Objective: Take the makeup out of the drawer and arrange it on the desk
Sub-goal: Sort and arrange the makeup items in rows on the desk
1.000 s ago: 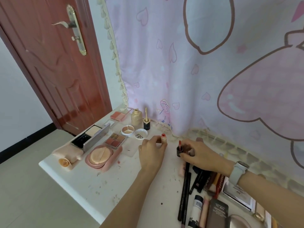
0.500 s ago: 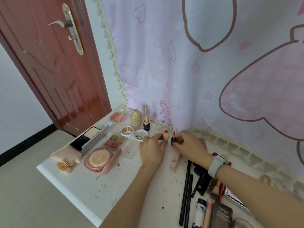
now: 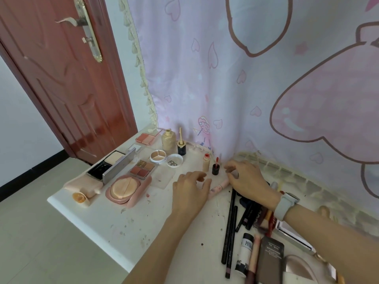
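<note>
A small beige tube with a red top (image 3: 206, 163) and a dark cap with a red wand (image 3: 215, 166) stand upright side by side on the white desk (image 3: 114, 218), near the curtain. My left hand (image 3: 189, 191) hovers just in front of them, fingers loosely curled, holding nothing. My right hand (image 3: 247, 179), with a watch on its wrist, is just right of the dark cap, fingers relaxed and off it. A pink tube (image 3: 219, 186) lies flat between my hands.
Arranged at the left are a pink cushion compact (image 3: 126, 189), eyeshadow palette (image 3: 142, 169), open mirror compact (image 3: 111, 163), blush (image 3: 145, 138), foundation bottle (image 3: 169, 141) and round pots (image 3: 158, 156). Several pencils (image 3: 229, 226) and tubes (image 3: 245, 255) lie piled at the right. The desk edge drops off in front.
Both hands let go of the beige tube and the dark cap, which now stand alone, and pulled back a little toward me.
</note>
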`<state>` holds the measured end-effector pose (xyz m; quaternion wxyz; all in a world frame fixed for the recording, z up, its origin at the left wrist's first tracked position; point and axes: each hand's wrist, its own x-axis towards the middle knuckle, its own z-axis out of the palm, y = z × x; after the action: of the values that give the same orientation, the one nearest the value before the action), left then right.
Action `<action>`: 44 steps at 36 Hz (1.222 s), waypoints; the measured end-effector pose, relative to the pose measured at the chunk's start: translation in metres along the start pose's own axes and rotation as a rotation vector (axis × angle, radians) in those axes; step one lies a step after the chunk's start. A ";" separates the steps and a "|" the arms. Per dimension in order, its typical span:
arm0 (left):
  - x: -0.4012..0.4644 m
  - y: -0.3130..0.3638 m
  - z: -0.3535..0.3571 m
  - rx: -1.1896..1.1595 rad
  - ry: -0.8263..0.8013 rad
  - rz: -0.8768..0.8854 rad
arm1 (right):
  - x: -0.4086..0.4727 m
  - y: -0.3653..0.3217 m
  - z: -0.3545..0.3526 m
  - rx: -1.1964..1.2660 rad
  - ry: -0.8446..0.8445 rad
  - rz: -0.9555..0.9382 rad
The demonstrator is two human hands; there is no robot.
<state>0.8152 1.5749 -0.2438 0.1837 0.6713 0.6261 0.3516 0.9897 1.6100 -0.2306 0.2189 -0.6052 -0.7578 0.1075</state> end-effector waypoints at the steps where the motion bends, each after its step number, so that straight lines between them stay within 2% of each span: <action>1: -0.004 0.000 0.000 0.037 -0.041 0.028 | -0.003 0.002 -0.001 -0.043 -0.006 -0.032; 5: -0.009 0.000 0.003 0.177 -0.159 0.119 | -0.012 0.003 -0.003 -0.199 -0.028 -0.145; 8: -0.008 0.002 0.002 0.164 -0.149 0.139 | -0.015 0.001 -0.005 -0.223 -0.023 -0.160; 10: -0.011 0.003 -0.002 0.117 -0.123 0.139 | -0.019 -0.002 -0.009 -0.165 0.044 -0.157; 12: -0.017 0.004 -0.008 0.041 -0.053 0.176 | -0.025 -0.007 -0.014 -0.075 0.136 -0.172; 14: -0.024 0.006 -0.016 -0.029 0.031 0.223 | -0.032 -0.015 -0.020 0.019 0.143 -0.126; 16: -0.032 0.008 -0.024 -0.053 0.096 0.257 | -0.037 -0.025 -0.025 0.183 0.017 -0.006; 18: -0.041 0.010 -0.030 -0.051 0.138 0.287 | -0.041 -0.036 -0.029 0.489 -0.119 0.114; 19: -0.046 0.011 -0.033 -0.039 0.152 0.307 | -0.043 -0.041 -0.030 0.619 -0.153 0.151; 21: -0.054 0.014 -0.036 -0.005 0.171 0.329 | -0.049 -0.049 -0.030 0.725 -0.151 0.173; 24: -0.063 0.016 -0.039 -0.058 0.174 0.286 | -0.055 -0.055 -0.029 0.711 -0.166 0.128; 27: -0.067 0.015 -0.041 -0.184 0.108 0.197 | -0.059 -0.059 -0.036 0.692 -0.211 0.012; 29: -0.068 0.013 -0.043 -0.189 0.078 0.186 | -0.063 -0.058 -0.041 0.695 -0.248 -0.053; 33: -0.070 0.011 -0.050 -0.139 0.067 0.250 | -0.064 -0.060 -0.048 0.711 -0.277 0.029; 37: -0.073 0.009 -0.052 -0.068 0.060 0.302 | -0.060 -0.062 -0.048 0.567 -0.290 0.065; 41: -0.074 0.011 -0.056 -0.095 0.030 0.278 | -0.065 -0.059 -0.048 0.440 -0.227 -0.078; 44: -0.075 0.013 -0.059 -0.202 -0.029 0.214 | -0.070 -0.057 -0.050 0.348 -0.150 -0.241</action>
<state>0.7852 1.4890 -0.2123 0.2208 0.7174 0.5096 0.4205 0.9752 1.5237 -0.1760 0.2743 -0.4537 -0.8088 0.2544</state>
